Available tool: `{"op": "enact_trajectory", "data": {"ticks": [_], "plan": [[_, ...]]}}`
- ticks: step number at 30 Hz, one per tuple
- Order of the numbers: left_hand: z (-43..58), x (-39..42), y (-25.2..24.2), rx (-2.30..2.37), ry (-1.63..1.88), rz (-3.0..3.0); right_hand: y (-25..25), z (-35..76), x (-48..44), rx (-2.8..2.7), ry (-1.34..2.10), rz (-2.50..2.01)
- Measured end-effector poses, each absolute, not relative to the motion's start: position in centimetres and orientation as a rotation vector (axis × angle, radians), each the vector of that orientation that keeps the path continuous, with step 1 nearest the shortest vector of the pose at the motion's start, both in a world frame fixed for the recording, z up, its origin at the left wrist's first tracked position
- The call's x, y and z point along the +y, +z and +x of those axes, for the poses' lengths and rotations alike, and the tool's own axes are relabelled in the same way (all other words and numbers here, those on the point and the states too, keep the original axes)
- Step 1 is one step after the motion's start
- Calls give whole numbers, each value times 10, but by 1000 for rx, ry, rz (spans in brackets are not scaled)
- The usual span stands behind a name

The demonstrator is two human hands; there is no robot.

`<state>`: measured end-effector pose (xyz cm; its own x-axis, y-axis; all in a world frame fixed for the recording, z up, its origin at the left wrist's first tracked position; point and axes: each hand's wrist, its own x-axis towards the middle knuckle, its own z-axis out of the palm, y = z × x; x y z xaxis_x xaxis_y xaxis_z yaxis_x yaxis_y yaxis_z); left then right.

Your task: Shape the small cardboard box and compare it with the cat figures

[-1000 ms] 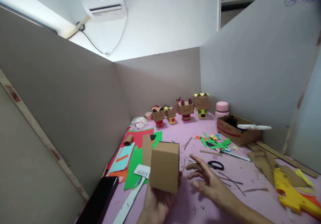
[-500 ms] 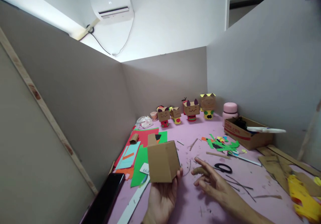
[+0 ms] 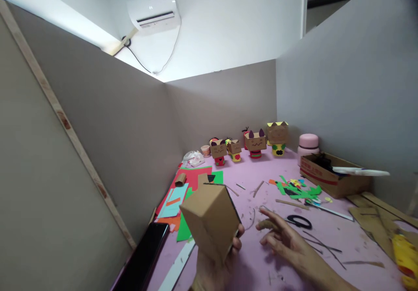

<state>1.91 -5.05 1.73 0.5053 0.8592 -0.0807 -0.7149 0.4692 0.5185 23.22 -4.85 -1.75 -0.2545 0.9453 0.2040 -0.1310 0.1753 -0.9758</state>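
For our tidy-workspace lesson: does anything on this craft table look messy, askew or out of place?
Yes. Green paper scraps lie strewn over the pink table, scissors among loose strips, and the left hand holds the cardboard box tilted.

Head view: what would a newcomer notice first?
The plain cardboard box, tilted and gripped from below by the left hand at bottom centre. Beside it the right hand hovers open over the pink table, near black scissors. A row of little cardboard figures stands at the table's far edge.
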Motion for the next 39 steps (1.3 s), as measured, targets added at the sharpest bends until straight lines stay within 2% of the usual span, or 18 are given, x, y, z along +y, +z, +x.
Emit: {"op": "enact_trajectory", "data": {"ticks": [6,8,20,32,39], "plan": [[22,-42,18,647,1430,832,-16,240,-37,-1162,1115,-1041],[21,-37,16,722,1482,972,-17,244,-32,-1113,1078,-1091],[17,-29,9,733,1263,1124,-13,240,-37,-1235,1091,-1110],[29,-43,7,673,1340,946,0,231,-35,-1486,1122,-938],[59,-26,36,686,1262,966,20,229,-6,-1462,1214,-841]]}}
